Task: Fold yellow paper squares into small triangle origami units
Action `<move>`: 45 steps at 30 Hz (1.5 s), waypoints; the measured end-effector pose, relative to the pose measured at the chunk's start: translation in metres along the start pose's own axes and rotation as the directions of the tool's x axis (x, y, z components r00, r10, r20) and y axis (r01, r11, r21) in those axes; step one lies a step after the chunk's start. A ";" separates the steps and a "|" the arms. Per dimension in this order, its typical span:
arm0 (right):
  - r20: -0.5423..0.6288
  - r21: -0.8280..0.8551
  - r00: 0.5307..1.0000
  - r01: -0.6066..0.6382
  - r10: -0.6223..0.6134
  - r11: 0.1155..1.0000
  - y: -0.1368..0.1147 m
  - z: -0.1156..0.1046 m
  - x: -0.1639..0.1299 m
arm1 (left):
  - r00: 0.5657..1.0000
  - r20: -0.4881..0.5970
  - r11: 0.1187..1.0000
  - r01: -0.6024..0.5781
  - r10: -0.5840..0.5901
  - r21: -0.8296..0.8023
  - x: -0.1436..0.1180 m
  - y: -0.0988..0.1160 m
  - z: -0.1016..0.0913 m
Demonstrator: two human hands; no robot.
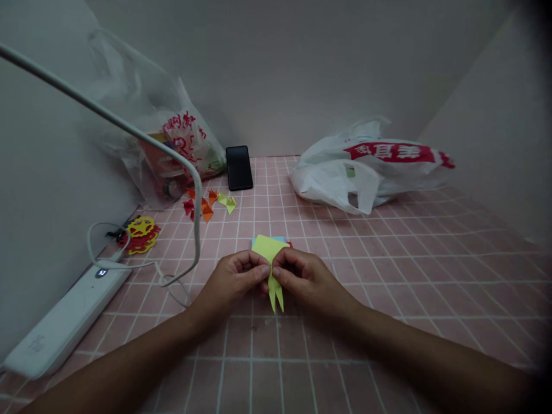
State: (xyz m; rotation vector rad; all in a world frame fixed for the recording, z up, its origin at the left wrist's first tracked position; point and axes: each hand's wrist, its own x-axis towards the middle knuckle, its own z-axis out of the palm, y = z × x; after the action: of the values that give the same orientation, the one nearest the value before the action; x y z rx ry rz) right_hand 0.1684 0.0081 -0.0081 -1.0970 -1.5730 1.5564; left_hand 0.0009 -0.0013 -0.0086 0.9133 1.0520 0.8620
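A folded yellow-green paper piece (271,259) is pinched between both hands over the pink tiled table (388,276). My left hand (233,279) grips its left side and my right hand (306,279) its right side, fingertips meeting at the middle. Two narrow points of the paper hang down below the fingers. Under and behind the hands lie a few flat paper sheets (282,239), blue and red edges showing.
Small folded paper pieces (209,204) in red, orange and yellow lie at the back left beside a black phone (239,167). Red and yellow paper cutouts (140,234), a white lamp base (64,322) with cable, a clear plastic bag (172,144) and a white bag (366,169) surround the area.
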 end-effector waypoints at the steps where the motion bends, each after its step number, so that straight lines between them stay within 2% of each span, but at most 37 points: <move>1: -0.004 -0.004 1.000 0.005 -0.005 1.000 0.000 0.000 0.000 | 1.000 -0.003 1.000 0.003 -0.003 -0.003 0.000 0.000 0.000; 17: -0.033 -0.073 0.998 0.058 -0.061 0.996 0.001 0.001 -0.002 | 0.999 -0.031 0.997 -0.034 0.036 0.066 -0.003 0.005 0.003; 23: -0.053 -0.103 0.995 0.073 -0.079 0.992 0.002 0.001 -0.003 | 0.998 -0.011 0.997 -0.056 0.056 0.049 -0.003 0.004 0.004; 34: -0.039 -0.114 0.995 0.082 -0.087 0.990 0.000 0.001 -0.003 | 1.000 0.016 1.000 -0.001 0.001 -0.007 0.000 0.001 0.000; 45: -0.035 -0.130 0.996 0.077 -0.083 0.988 0.000 0.000 -0.003 | 1.000 0.022 1.000 -0.013 0.013 0.015 -0.001 0.000 0.000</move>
State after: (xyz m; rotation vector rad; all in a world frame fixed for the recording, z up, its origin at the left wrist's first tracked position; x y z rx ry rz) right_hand 0.1695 0.0054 -0.0077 -1.1135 -1.6885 1.3876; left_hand 0.0004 -0.0020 -0.0080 0.9415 1.0364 0.8542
